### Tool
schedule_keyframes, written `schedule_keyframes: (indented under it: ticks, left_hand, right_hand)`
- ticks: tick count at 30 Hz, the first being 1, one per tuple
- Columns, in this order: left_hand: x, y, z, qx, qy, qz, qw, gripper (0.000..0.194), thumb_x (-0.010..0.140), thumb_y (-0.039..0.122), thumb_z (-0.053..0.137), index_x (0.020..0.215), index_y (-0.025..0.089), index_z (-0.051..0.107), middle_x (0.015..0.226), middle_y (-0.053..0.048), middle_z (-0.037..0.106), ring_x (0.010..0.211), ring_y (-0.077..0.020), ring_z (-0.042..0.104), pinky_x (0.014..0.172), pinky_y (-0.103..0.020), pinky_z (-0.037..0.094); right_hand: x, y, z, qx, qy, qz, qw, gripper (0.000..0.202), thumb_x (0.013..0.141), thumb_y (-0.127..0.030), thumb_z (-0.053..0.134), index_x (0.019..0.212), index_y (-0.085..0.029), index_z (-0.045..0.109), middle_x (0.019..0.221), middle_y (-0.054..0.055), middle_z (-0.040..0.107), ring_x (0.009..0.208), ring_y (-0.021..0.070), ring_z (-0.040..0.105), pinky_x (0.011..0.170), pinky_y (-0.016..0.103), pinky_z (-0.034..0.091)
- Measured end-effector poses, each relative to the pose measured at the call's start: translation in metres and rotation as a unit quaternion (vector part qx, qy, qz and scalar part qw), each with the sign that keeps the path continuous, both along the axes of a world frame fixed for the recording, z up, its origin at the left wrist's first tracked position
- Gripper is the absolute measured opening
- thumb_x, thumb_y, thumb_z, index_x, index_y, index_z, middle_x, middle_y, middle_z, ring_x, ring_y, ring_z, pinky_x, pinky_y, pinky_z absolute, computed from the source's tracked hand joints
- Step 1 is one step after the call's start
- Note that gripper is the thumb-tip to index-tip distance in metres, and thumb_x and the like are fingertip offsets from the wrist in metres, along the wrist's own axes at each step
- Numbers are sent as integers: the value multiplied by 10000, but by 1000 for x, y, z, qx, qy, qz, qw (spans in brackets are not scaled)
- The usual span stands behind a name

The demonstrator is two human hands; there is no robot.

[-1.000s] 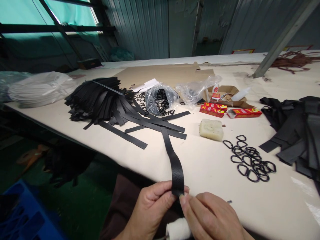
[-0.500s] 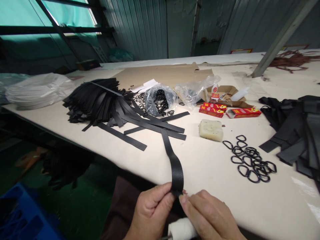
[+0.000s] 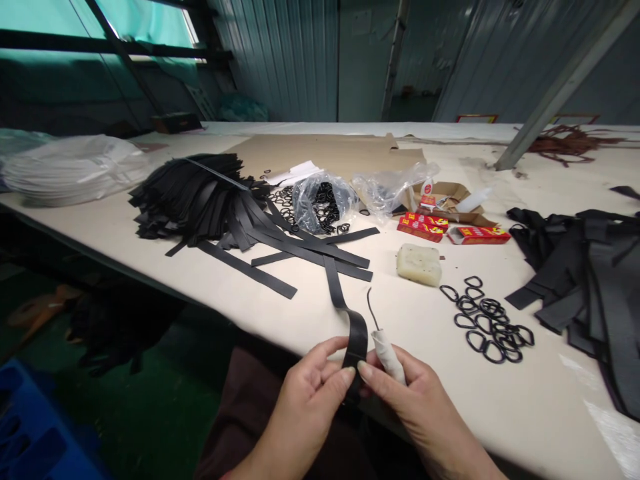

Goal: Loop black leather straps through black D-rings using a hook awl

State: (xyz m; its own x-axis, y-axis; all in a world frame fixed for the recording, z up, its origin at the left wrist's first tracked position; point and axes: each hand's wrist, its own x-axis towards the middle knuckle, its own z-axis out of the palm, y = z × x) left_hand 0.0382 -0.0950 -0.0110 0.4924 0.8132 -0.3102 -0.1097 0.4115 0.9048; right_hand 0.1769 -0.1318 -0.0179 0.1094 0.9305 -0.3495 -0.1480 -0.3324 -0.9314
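Observation:
A black leather-like strap [image 3: 357, 333] curves down from the table to my fingers near the table's front edge. My left hand [image 3: 307, 393] is closed on it, thumb on top. My right hand [image 3: 415, 393] pinches the strap's near part from the other side, thumb close to the left thumb. Within the right hand's grip also lies a tool with a white-wrapped handle [image 3: 388, 357]; its thin, curved dark metal tip points up and away. The strap's lower end is partly hidden by my fingers. Loose black D-rings [image 3: 493, 327] lie right of my hands.
Behind are a yellowish wax-like block [image 3: 419, 265], red boxes [image 3: 423, 227] and a plastic bag of black rings [image 3: 323, 203]. Piles of black straps lie left [image 3: 195, 197] and right [image 3: 590, 267]. A metal post [image 3: 560, 87] rises at back right; a blue crate [image 3: 40, 427] stands lower left.
The white-handled tool has swung up from beneath my right hand, and its tip now points away. My hands have risen slightly and turned the strap; its loop is shorter. The view shifted slightly.

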Motion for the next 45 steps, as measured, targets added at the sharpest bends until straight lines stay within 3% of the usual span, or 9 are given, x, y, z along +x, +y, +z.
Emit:
schedule_keyframes:
  ticks: [5, 11, 15, 20, 24, 29, 34, 40, 45]
  left_hand:
    - [-3, 8, 8, -56, -67, -69, 994, 201, 843, 221, 524, 940, 140, 680, 887, -75, 692, 874, -178, 595, 836, -287, 420]
    - [-1, 13, 6, -67, -49, -87, 993, 228, 843, 248, 518, 809, 121, 704, 798, -69, 681, 810, -177, 578, 792, -286, 413]
    - [4, 17, 3, -35, -4, -97, 995, 208, 812, 279, 557, 809, 140, 712, 709, -38, 672, 732, -171, 558, 726, -270, 422]
    - [13, 22, 2, 90, 100, -51, 990, 203, 776, 321, 588, 755, 164, 716, 681, -24, 678, 681, -177, 574, 665, -240, 440]
    - [18, 30, 4, 89, 110, 8, 990, 200, 756, 338, 611, 698, 165, 693, 637, -28, 677, 635, -176, 607, 639, -234, 459]
    - [23, 44, 10, 14, -1, 53, 999, 195, 759, 324, 615, 708, 152, 692, 681, -33, 678, 667, -162, 608, 705, -250, 457]
    - [24, 48, 7, 22, 34, 53, 998, 236, 758, 361, 609, 758, 149, 712, 738, -69, 727, 789, -210, 633, 801, -294, 441]
    - [21, 51, 1, 89, 71, 34, 993, 230, 783, 364, 573, 777, 188, 723, 796, -49, 742, 849, -211, 636, 803, -268, 469]
    - [17, 53, 5, 125, 58, 32, 990, 195, 806, 312, 563, 812, 198, 722, 819, -34, 741, 852, -195, 645, 803, -247, 482]
  right_hand:
    - [-2, 1, -1, -12, -36, 4, 999, 299, 727, -462, 606, 683, -176, 530, 584, -26, 513, 538, 116, 416, 491, 221, 325]
    - [-3, 3, -3, 10, -67, -10, 998, 268, 751, -425, 585, 676, -179, 510, 568, -39, 477, 542, 118, 413, 512, 226, 337]
    - [-6, 5, -5, 60, -106, -39, 992, 245, 766, -388, 566, 656, -185, 485, 584, -39, 446, 573, 127, 419, 547, 235, 359]
    - [-5, 11, 1, 65, -66, -57, 994, 257, 776, -411, 554, 676, -190, 470, 602, -43, 434, 565, 121, 445, 533, 228, 385]
    - [27, 20, 10, 77, -85, -135, 984, 335, 823, -518, 467, 815, -186, 512, 575, -49, 427, 517, 118, 428, 486, 227, 374]
    - [93, 47, 16, 202, -199, -269, 921, 390, 854, -567, 362, 951, -211, 490, 777, 3, 525, 601, 127, 506, 575, 261, 447]
    - [118, 73, 9, 235, -236, -271, 903, 370, 825, -572, 424, 946, -224, 460, 823, 1, 519, 651, 155, 580, 673, 337, 475]
    - [119, 88, -2, 222, -309, -247, 891, 342, 799, -561, 476, 883, -229, 486, 796, -9, 528, 651, 171, 594, 660, 340, 450]
    - [116, 88, 2, 195, -344, -239, 887, 380, 769, -593, 485, 868, -227, 505, 792, 9, 548, 666, 198, 603, 632, 350, 455]
